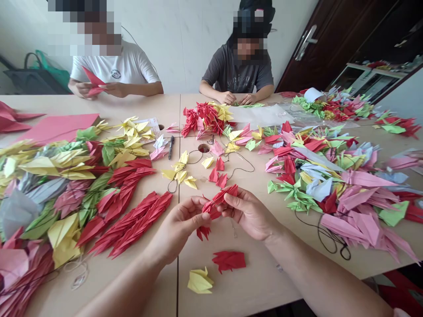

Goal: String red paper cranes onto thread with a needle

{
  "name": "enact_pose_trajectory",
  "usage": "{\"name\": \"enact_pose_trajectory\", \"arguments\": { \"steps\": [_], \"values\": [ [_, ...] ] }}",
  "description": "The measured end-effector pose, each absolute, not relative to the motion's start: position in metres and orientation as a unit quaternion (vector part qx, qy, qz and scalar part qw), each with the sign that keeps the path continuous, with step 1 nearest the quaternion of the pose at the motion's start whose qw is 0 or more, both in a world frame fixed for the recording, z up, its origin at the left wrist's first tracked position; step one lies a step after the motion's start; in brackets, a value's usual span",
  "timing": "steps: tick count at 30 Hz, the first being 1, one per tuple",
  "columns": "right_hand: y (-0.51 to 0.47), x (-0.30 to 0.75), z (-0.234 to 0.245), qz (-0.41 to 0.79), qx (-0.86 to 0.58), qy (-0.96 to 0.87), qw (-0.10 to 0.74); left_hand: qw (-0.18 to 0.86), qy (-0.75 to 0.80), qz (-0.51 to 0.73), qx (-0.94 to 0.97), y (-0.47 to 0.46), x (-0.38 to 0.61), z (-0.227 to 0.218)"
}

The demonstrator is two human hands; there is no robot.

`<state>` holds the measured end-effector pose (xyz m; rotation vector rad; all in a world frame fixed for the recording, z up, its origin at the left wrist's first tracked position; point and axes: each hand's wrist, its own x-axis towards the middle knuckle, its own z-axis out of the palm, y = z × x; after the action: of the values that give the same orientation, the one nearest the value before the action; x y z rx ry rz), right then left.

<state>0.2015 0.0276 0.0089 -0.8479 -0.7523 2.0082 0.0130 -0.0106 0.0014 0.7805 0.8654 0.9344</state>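
Note:
My left hand (180, 224) and my right hand (249, 213) meet above the middle of the wooden table (257, 281). Both pinch a short chain of red folded paper pieces (218, 202), which runs between the fingertips and hangs down a little below my left thumb. A loose red folded piece (229, 260) and a yellow folded piece (199, 281) lie on the table just in front of my hands. Long rows of stacked red pieces (132, 220) lie to the left of my left hand.
Heaps of coloured folded paper (333, 185) cover both sides. A thin black cord (325, 240) loops at the right; a pen (171, 147) lies mid-table. Two people sit opposite: one holds red paper (93, 82), the other's hands (238, 97) rest on the table. A dark door (327, 39) stands at right.

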Motion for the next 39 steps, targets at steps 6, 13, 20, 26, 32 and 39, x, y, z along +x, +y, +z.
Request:
{"name": "enact_pose_trajectory", "arguments": {
  "steps": [6, 13, 20, 26, 32, 39],
  "values": [
    [0.029, 0.204, 0.008, 0.798, -0.320, -0.304, 0.410, 0.725, 0.393, 0.412, 0.388, -0.012, 0.010, 0.002],
    [0.028, 0.204, 0.007, 0.809, -0.311, -0.306, 0.394, 0.752, 0.392, 0.423, 0.320, -0.010, 0.012, 0.007],
    [0.022, 0.204, 0.011, 0.737, -0.265, -0.482, 0.393, 0.788, 0.388, 0.397, 0.266, -0.009, 0.011, 0.007],
    [0.018, 0.199, 0.015, 0.741, -0.202, -0.528, 0.362, 0.790, 0.392, 0.359, 0.307, -0.012, 0.016, 0.010],
    [0.021, 0.200, 0.008, 0.722, -0.240, -0.515, 0.394, 0.765, 0.381, 0.366, 0.367, -0.014, 0.016, 0.006],
    [0.028, 0.204, 0.008, 0.749, -0.335, -0.346, 0.454, 0.743, 0.365, 0.364, 0.427, -0.015, 0.009, 0.000]
  ]
}}
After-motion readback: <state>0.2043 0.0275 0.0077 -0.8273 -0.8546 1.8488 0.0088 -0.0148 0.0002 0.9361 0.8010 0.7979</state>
